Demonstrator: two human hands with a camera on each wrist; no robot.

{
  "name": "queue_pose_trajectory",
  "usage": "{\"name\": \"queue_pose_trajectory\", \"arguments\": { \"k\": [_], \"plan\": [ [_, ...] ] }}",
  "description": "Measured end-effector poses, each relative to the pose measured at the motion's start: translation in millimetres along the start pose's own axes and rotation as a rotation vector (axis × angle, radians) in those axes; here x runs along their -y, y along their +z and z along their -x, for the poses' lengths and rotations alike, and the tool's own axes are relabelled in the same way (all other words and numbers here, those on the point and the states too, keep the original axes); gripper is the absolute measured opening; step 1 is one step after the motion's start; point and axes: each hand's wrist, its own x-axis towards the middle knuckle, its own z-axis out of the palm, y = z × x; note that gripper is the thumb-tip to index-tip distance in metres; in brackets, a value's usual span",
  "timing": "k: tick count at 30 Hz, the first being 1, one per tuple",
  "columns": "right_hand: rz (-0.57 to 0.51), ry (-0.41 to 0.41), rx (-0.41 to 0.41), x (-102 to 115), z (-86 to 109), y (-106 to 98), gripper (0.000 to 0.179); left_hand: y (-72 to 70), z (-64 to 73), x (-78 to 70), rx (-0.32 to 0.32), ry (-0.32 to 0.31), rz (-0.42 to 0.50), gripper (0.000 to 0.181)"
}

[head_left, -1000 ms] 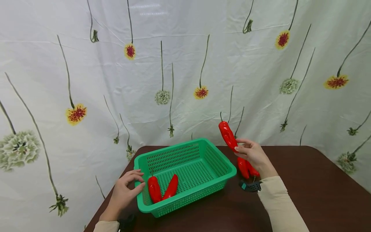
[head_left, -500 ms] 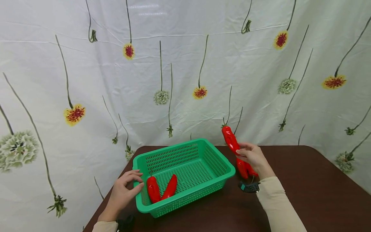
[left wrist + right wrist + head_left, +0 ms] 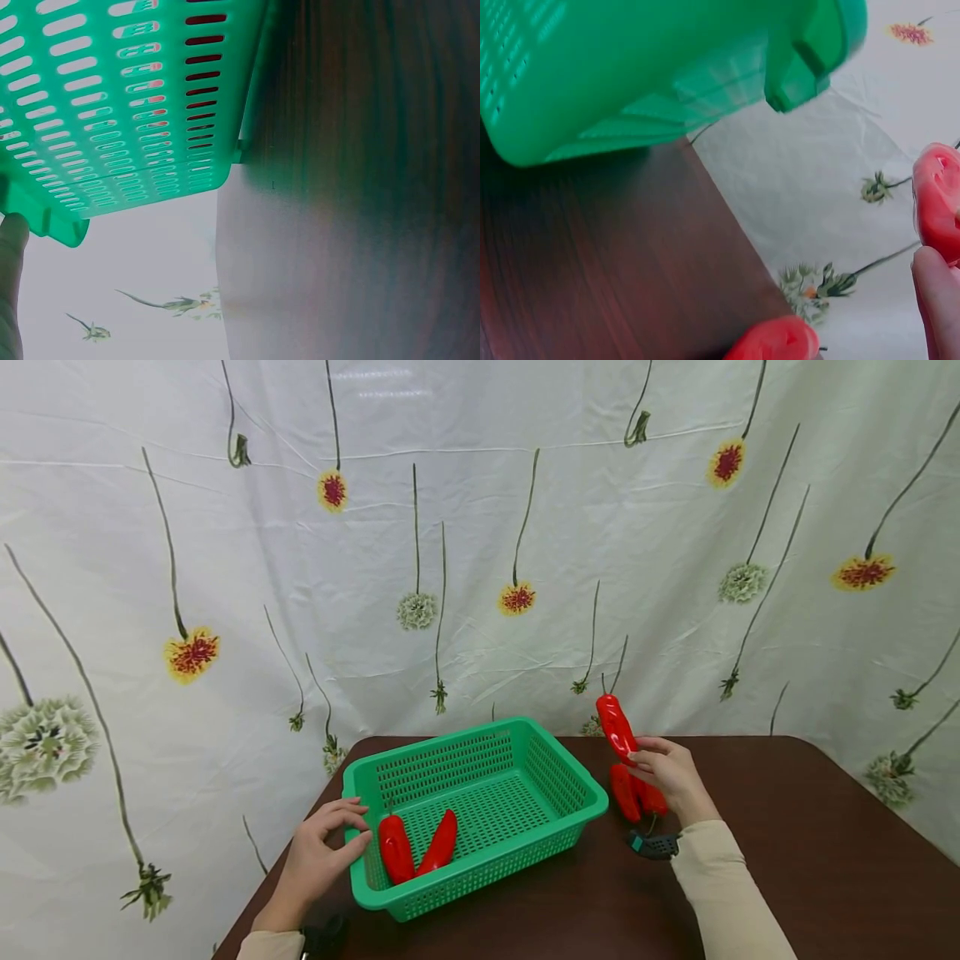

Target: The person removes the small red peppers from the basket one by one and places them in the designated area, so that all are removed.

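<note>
My right hand pinches the lower end of a glossy red chili pepper, held up and tilted with its stem at the top. Its lower tip is hidden by the fingers. Under that hand, red peppers lie on the table, partly covered. At the left, my left hand holds the rim of a green plastic basket with bent fingers and thumb. Two red peppers lie in the basket's left end. In the left wrist view, a digit touches the rim from outside.
The dark brown table extends right of the basket and in front of it. Behind it hangs a white curtain printed with flowers. A black band is on my right wrist.
My right hand has moved right with the pepper, which dipped slightly midway and now stands a little more upright. The left hand and basket have stayed in place.
</note>
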Motion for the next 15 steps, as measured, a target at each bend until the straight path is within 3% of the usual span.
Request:
{"name": "queue_pose_trajectory", "arguments": {
  "k": [15],
  "plan": [
    [-0.056,0.039,-0.057,-13,-0.5,-14,0.051,0.7,-0.1,-0.8,0.003,-0.001,0.029,0.014]
  ]
}}
